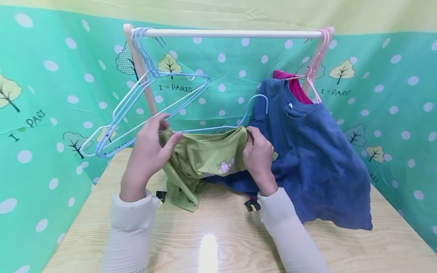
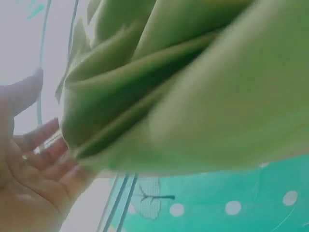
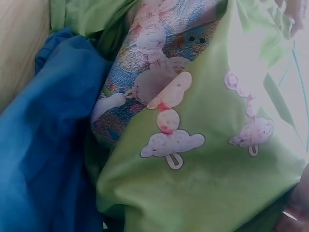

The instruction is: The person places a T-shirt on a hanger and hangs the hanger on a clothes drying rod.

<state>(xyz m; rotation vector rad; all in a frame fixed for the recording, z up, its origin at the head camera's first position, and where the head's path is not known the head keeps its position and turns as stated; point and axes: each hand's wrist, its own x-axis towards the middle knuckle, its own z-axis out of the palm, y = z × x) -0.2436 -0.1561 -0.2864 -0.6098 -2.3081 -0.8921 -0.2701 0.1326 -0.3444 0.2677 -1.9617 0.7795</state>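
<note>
A green shirt (image 1: 211, 155) with pink and white printed figures is held up above the table. My right hand (image 1: 258, 155) grips its upper edge at the right, fingers curled into the cloth. At its left side my left hand (image 1: 146, 151) touches the fabric, thumb spread apart from the fingers; the left wrist view shows this hand (image 2: 38, 179) with fingers at the edge of the cloth. A light blue hanger (image 1: 208, 129) runs along the shirt's neckline, its hook rising beside the right hand. The hanger's lower part is hidden by the shirt.
A white rod (image 1: 232, 33) on a wooden rack spans the back. Several blue and white hangers (image 1: 117, 121) hang at its left. On pink hangers (image 1: 319, 62) at the right are a dark blue shirt (image 1: 314, 159) and a magenta garment (image 1: 297, 91). The table (image 1: 225, 235) is wooden.
</note>
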